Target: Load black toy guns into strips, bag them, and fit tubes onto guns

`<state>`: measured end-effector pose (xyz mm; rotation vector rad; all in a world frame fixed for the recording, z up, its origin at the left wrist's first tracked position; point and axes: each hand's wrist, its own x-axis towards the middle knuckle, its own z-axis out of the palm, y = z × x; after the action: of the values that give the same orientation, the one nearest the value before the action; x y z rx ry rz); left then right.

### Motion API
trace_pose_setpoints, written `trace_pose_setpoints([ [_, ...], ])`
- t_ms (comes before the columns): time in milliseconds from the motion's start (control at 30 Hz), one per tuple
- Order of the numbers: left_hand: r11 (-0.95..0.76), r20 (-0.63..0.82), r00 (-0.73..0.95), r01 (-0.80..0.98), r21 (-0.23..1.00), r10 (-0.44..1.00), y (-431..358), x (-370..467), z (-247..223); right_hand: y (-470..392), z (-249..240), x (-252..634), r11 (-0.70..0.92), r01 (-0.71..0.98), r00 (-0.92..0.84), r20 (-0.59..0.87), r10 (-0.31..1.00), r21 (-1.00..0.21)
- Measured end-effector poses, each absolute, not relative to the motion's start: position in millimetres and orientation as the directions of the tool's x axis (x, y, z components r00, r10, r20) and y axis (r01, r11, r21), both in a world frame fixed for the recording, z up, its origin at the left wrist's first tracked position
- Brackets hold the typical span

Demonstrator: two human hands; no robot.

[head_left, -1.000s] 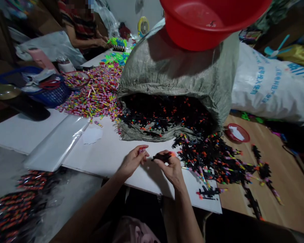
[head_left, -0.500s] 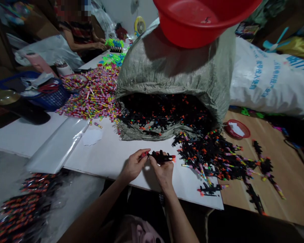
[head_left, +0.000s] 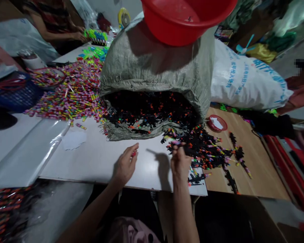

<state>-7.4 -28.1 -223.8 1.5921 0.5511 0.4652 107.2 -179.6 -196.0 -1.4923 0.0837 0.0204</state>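
Note:
My left hand (head_left: 126, 164) is above the white board, its fingers closed around a small red piece (head_left: 133, 154) that is mostly hidden. To the right, my right hand (head_left: 181, 163) is closed on a black toy gun, blurred and partly covered by the fingers, with a pink and yellow candy tube (head_left: 172, 140) sticking out to the left. Just beyond that hand lies a heap of black toy guns (head_left: 205, 148) with orange tips and coloured tubes. Behind the hands, a grey woven sack (head_left: 157, 67) opens toward me, full of similar black toy guns.
Many candy tubes (head_left: 76, 91) are piled on the left. A red basin (head_left: 177, 30) rests on the sack. Clear plastic bags (head_left: 27, 152) lie at front left. A small red basket (head_left: 216, 123) stands right; a white sack (head_left: 245, 77) lies behind it. A co-worker's hands (head_left: 79, 34) handle green pieces.
My hands have parted. The right one has carried the toy gun rightward to the heap, while the left keeps a small red piece. The view has turned a little to the right.

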Motion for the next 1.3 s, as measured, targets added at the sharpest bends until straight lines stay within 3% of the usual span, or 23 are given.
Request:
trace_pose_setpoints([
  [67, 0.069, -0.175, 0.742, 0.171, 0.983, 0.647, -23.3, -4.8, -226.4, -190.0, -195.6, 130.2, -0.061, 0.018, 0.999, 0.021, -0.05, -0.998],
  [133, 0.14, -0.273, 0.719, 0.24, 0.961, 0.639, -24.3, -4.0, -231.2, -183.6, -198.6, 145.2, -0.405, 0.106, 0.993, 0.078, 0.085, -0.908],
  [233, 0.158, -0.303, 0.747, 0.262, 0.952, 0.591, -33.3, -5.4, -237.0, -151.4, -201.9, 157.3, -0.853, 0.198, 0.972, -0.013, 0.233, -0.483],
  [300, 0.185, -0.328, 0.761, 0.271, 0.945, 0.56, -37.9, -7.3, -236.6, -129.8, -199.2, 163.5, -0.945, 0.201, 0.971, -0.078, 0.228, -0.258],
  [400, 0.264, -0.387, 0.745, 0.286, 0.921, 0.544, -37.2, -9.0, -230.9, -116.5, -191.4, 167.6, -0.965, 0.206, 0.963, -0.14, 0.229, -0.163],
  [533, 0.429, -0.486, 0.709, 0.279, 0.859, 0.511, -31.3, 0.2, -224.7, -129.6, -194.0, 138.5, -0.945, 0.243, 0.943, -0.174, 0.283, -0.22],
  [633, 0.569, -0.58, 0.689, 0.289, 0.77, 0.435, -29.9, 14.1, -223.4, -146.6, -206.2, 93.3, -0.843, 0.402, 0.862, -0.165, 0.48, -0.358],
  [767, 0.534, -0.579, 0.685, 0.317, 0.784, 0.443, -27.8, 22.4, -221.9, -167.5, -212.4, 51.0, -0.702, 0.591, 0.716, -0.142, 0.683, -0.396],
  [833, 0.492, -0.542, 0.699, 0.305, 0.816, 0.466, -27.2, 17.2, -221.6, -173.2, -209.6, 47.6, -0.723, 0.594, 0.716, -0.177, 0.675, -0.353],
  [967, 0.453, -0.506, 0.726, 0.296, 0.841, 0.466, -30.5, -3.8, -225.9, -173.9, -206.6, 59.1, -0.849, 0.471, 0.826, -0.218, 0.519, -0.24],
  [1133, 0.437, -0.511, 0.754, 0.328, 0.838, 0.414, -41.9, -17.5, -234.0, -181.0, -206.5, 65.1, -0.897, 0.388, 0.859, -0.268, 0.436, -0.213],
  [1200, 0.479, -0.539, 0.744, 0.334, 0.812, 0.394, -48.5, -15.1, -232.3, -186.1, -204.1, 61.8, -0.856, 0.406, 0.829, -0.265, 0.492, -0.32],
  [1300, 0.566, -0.528, 0.777, 0.278, 0.776, 0.342, -55.4, -7.3, -223.2, -186.4, -201.0, 53.4, -0.68, 0.372, 0.768, -0.202, 0.608, -0.631],
])
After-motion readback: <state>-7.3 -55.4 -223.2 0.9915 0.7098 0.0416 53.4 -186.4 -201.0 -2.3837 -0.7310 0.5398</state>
